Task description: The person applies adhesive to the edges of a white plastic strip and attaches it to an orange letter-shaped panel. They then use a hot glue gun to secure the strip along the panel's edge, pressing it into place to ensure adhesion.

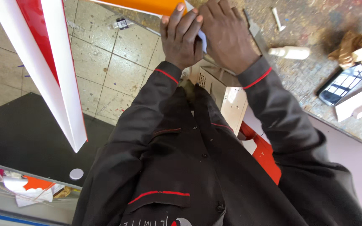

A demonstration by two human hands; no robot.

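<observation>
Both hands are pressed down on an orange sheet (147,6) at the near edge of the table (315,75). The left hand (182,37) lies flat, with its fingers stretched out over the end of the sheet. The right hand (227,33) sits right beside it, touching it, with the fingers bent down. A bit of white (203,41) shows between the two hands; it may be the backing or a small tool, I cannot tell which. Neither hand is wide open, and both are pushing on the sheet more than gripping it.

It looks like the step in hand is holding or smoothing the end of the sheet. I think the next move needs a steady push with both hands kept close together, so the sheet does not slip or wrinkle.

The orange sheet is bright, smooth and shiny. It runs away from the hands toward the top edge of the view and hangs out past the table edge over the tiled floor (105,71).

On the rough, stained table lie a small white bottle (290,52) on its side, some crumpled brown paper (357,48) and a dark phone (343,85) near the right edge. A long white and red panel (47,62) stands out over the floor on the left.
</observation>
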